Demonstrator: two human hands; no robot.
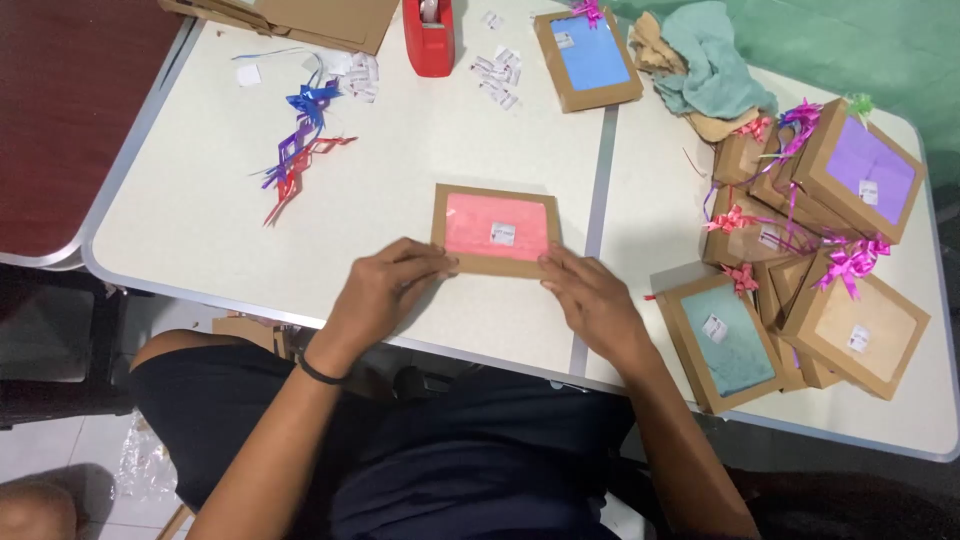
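Note:
A flat brown cardboard box (497,229) with a clear window showing pink cloth and a small white sticker lies on the white table (200,215) in front of me. My left hand (385,290) rests on the table with its fingertips pressing the box's near left edge. My right hand (590,295) touches the near right corner the same way. Neither hand lifts the box.
A pile of finished window boxes with pink and purple ribbon bows (815,240) fills the right side. A blue-window box (587,57), a red tape dispenser (428,38), loose stickers (497,75), folded cloths (705,65) and spare ribbons (300,150) lie farther back.

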